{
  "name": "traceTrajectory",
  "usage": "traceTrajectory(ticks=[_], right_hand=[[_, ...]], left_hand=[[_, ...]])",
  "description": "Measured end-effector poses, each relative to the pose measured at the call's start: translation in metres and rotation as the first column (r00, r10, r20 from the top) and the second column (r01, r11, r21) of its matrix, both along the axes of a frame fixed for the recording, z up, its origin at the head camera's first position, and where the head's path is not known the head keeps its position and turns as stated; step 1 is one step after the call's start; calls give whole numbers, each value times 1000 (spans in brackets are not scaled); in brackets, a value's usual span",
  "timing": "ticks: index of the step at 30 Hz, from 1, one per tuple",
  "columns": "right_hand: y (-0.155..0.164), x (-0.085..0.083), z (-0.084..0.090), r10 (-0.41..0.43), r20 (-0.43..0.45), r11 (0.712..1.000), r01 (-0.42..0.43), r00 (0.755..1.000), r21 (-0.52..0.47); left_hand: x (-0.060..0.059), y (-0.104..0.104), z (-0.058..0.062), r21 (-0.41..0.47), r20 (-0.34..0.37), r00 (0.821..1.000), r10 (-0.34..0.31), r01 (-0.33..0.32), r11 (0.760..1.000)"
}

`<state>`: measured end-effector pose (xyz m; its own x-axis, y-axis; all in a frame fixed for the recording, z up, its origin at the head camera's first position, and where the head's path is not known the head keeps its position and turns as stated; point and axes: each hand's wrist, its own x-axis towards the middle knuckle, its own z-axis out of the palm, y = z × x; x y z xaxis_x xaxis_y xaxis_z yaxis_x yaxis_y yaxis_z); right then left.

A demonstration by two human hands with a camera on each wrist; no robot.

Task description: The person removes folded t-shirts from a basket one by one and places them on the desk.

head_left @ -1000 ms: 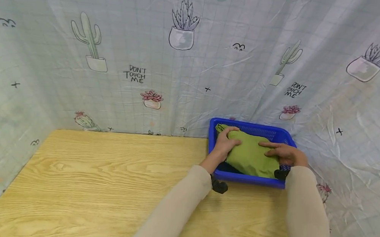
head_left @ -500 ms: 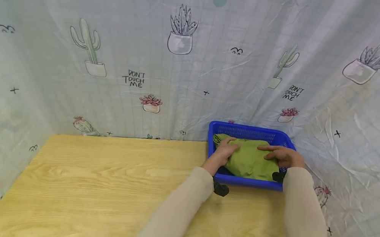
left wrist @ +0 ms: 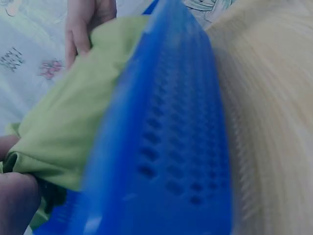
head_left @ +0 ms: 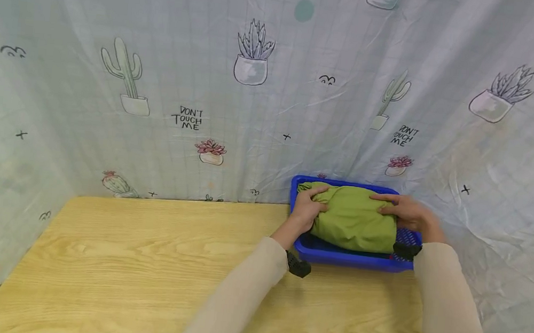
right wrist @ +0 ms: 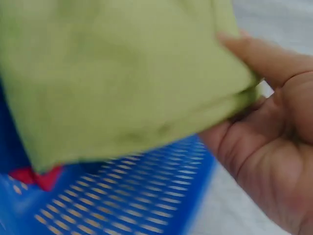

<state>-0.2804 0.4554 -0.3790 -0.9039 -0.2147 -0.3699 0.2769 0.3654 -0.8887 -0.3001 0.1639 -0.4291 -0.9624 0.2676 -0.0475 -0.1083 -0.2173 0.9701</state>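
Head view shows the wooden tabletop (head_left: 142, 261) with a cactus-print curtain (head_left: 181, 99) hung close round its far and side edges. At the far right corner of the tabletop sits a blue slotted basket (head_left: 350, 258), its back against the curtain. A folded green cloth (head_left: 355, 220) bulges above the basket's rim and fills most of it. The left hand (head_left: 310, 205) grips the cloth's left end, fingers curled over the top fold; the right hand (head_left: 407, 212) holds the right end, fingers laid over the top and thumb under the edge, as the right wrist view (right wrist: 264, 127) shows.

To handle this bundle well, I judge both hands should keep even pressure on the two ends so the folds do not slip open, and move it level, since one end sagging would let the layers slide. The basket is light plastic and may shift or tip on the tabletop if the cloth drags on its rim.

Something red (right wrist: 41, 177) lies on the basket floor under the cloth; what it is cannot be told. The curtain presses near the basket's back and right side, leaving the right hand little room there. A small black device (head_left: 299, 266) hangs at the left wrist, just above the tabletop beside the basket's near left corner.
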Motion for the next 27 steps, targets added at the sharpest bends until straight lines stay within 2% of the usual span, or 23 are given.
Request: traceTrajectory(ticks=[2,5,7,9,14,17,21,24,27], right_hand=[[-2,6,9,15,-63,1000,-16,998,-17],[-11,15,22,14,-146,998,-22,989,-55],[-19,21,28,23,-185,993,-44,982,-110],[-26,27,33,42,-240,990,-73,970,-123],[-43,43,49,90,-343,987,-129,935,-93],[-59,53,59,101,-407,995,-92,908,40],[-82,61,68,120,-487,979,-21,865,203],[-100,64,69,126,-514,978,-18,848,209],[-114,66,70,142,-537,978,-32,831,208]], left_hand=[[0,-9,5,40,-56,997,-50,52,998],[-1,-21,14,89,-153,980,-129,144,986],[-1,-28,22,92,-201,967,-158,179,980],[-2,-34,29,92,-246,953,-174,202,975],[1,-53,45,88,-275,943,-189,221,971],[7,-69,53,84,-276,941,-194,225,971],[14,-91,64,100,-284,939,-196,232,968],[18,-107,69,88,-319,931,-177,215,973],[19,-120,73,7,-374,914,-154,169,986]])
